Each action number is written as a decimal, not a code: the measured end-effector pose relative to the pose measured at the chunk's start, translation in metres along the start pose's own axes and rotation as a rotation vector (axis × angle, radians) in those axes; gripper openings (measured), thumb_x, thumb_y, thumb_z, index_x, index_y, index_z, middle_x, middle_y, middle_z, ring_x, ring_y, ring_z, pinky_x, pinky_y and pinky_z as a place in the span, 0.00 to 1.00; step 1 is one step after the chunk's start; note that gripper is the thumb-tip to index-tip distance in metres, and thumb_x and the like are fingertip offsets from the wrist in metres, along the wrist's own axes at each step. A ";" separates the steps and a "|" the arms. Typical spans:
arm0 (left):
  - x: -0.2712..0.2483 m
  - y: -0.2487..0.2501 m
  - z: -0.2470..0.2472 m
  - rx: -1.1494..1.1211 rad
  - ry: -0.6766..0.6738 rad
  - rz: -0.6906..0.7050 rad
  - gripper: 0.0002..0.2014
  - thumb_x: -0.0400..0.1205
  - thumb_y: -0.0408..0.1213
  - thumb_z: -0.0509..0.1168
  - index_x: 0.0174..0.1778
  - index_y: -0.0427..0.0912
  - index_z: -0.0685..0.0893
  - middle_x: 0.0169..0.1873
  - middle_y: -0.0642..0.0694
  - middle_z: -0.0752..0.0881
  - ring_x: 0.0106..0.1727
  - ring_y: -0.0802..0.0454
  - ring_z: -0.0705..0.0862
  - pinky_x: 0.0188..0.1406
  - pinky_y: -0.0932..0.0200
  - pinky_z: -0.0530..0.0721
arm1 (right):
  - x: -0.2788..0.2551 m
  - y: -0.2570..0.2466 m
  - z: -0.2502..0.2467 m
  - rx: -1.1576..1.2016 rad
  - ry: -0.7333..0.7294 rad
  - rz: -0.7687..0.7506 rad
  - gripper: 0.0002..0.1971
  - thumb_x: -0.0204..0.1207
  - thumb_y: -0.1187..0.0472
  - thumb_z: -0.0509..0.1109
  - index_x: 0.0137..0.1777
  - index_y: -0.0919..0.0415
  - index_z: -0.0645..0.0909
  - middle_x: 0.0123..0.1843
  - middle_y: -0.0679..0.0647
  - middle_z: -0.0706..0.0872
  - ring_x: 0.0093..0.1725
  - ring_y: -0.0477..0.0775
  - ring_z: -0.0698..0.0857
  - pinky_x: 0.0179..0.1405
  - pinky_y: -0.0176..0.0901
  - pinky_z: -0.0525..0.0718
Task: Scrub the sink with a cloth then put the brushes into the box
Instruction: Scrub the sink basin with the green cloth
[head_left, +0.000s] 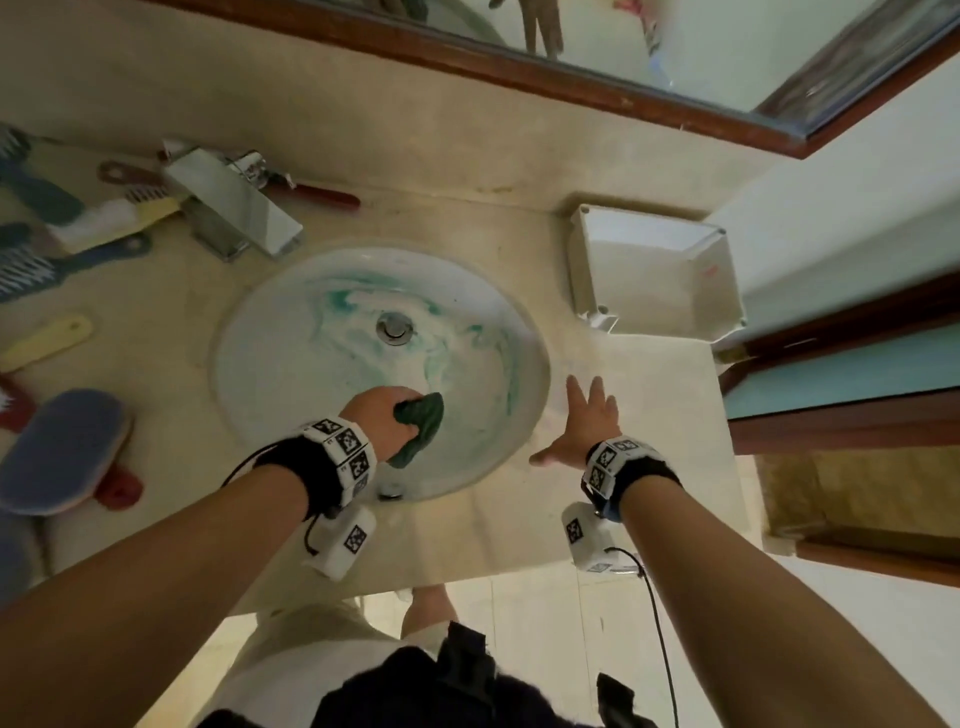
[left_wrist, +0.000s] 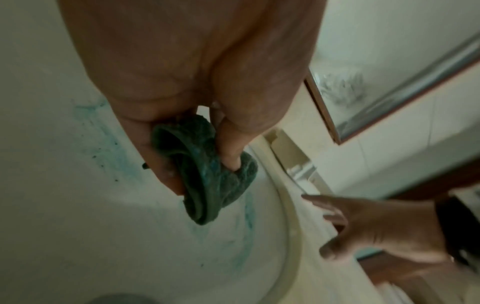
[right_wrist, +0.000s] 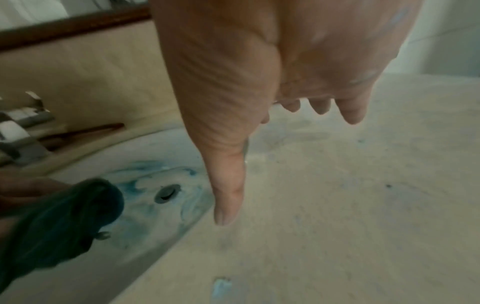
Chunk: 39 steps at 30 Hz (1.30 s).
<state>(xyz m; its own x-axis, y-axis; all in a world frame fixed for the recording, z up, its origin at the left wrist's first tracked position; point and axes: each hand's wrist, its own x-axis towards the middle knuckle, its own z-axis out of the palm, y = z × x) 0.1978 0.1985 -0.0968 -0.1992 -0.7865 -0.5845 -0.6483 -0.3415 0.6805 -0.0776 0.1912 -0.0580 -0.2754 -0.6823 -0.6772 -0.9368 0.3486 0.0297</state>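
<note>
The round white sink (head_left: 291, 332) is streaked with blue-green cleaner around its drain (head_left: 396, 327). My left hand (head_left: 382, 421) grips a bunched dark green cloth (head_left: 423, 426) against the near side of the bowl; the cloth (left_wrist: 207, 170) is pinched between thumb and fingers, and the cloth (right_wrist: 59, 222) also shows at lower left of the right wrist view. My right hand (head_left: 584, 426) lies flat with spread fingers on the counter right of the sink, holding nothing. An empty white box (head_left: 652, 273) stands at the back right. Several brushes (head_left: 67, 249) lie on the counter at the left.
A chrome tap (head_left: 234, 208) stands behind the sink with a red-handled brush (head_left: 317, 195) beside it. A large blue brush (head_left: 62, 449) with a red handle lies at the near left. A wood-framed mirror (head_left: 623, 98) runs along the back wall. The counter edge (head_left: 467, 579) is close to my body.
</note>
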 end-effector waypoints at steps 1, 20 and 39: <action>0.003 0.000 0.006 0.062 -0.028 0.005 0.21 0.79 0.34 0.69 0.69 0.48 0.81 0.64 0.45 0.84 0.64 0.45 0.82 0.61 0.60 0.77 | 0.005 0.000 0.002 -0.020 -0.022 0.006 0.71 0.56 0.45 0.87 0.86 0.46 0.34 0.86 0.53 0.30 0.85 0.64 0.37 0.82 0.66 0.55; 0.060 0.044 0.080 0.581 -0.410 0.091 0.26 0.79 0.34 0.65 0.73 0.59 0.77 0.65 0.43 0.83 0.60 0.41 0.85 0.60 0.52 0.84 | 0.026 0.009 0.013 -0.023 -0.068 -0.061 0.78 0.52 0.44 0.88 0.83 0.47 0.25 0.84 0.56 0.24 0.83 0.68 0.31 0.79 0.73 0.58; 0.036 0.049 0.093 0.431 -0.428 -0.047 0.26 0.84 0.40 0.54 0.80 0.47 0.69 0.78 0.37 0.67 0.76 0.40 0.69 0.73 0.57 0.67 | 0.025 0.009 0.008 0.013 -0.090 -0.082 0.78 0.53 0.46 0.89 0.83 0.48 0.25 0.84 0.57 0.24 0.83 0.70 0.30 0.78 0.76 0.53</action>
<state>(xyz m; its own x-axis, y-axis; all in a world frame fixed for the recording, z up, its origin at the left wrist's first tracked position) 0.0906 0.2013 -0.1253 -0.3831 -0.4685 -0.7961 -0.8847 -0.0617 0.4620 -0.0914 0.1823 -0.0808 -0.1765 -0.6485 -0.7404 -0.9525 0.3021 -0.0376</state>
